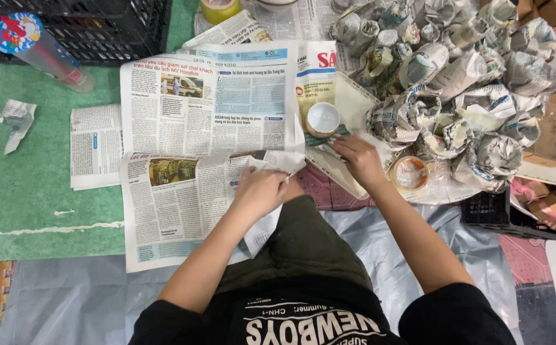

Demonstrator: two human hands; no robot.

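Note:
A spread sheet of newspaper (pixel 208 128) lies on the green floor in front of me. My left hand (pixel 260 190) is closed on the sheet's lower right corner, pinching the paper. My right hand (pixel 357 160) rests flat on a smaller piece of paper just below a small white cup (pixel 323 119), which stands open side up on that paper. The right hand's fingertips touch the paper next to the cup; whether they grip it is unclear.
A large heap of newspaper-wrapped bundles (pixel 457 76) fills the upper right. A roll of clear tape (pixel 409 174) lies beside my right wrist. A black crate (pixel 99 25) and a clear plastic tube (pixel 41 48) sit upper left; a crumpled scrap (pixel 16 118) lies left.

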